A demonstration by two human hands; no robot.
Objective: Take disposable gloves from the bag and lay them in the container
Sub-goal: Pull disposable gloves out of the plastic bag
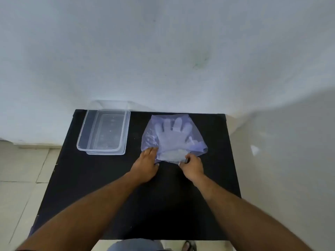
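A thin purple plastic bag [150,134] lies flat on the black table [126,187], right of centre. Clear disposable gloves [172,134] show through it, fingers pointing away from me. My left hand [146,163] rests flat on the bag's near left corner, fingers stretched out. My right hand [192,165] pinches the bag's near edge, where the glove cuffs lie. A clear rectangular container [104,132] stands on the table's far left with nothing in it.
The table stands against a white wall [163,51]. Pale floor tiles [20,178] lie to the left, and a light surface runs along the right. My foot [189,246] shows below the table's near edge.
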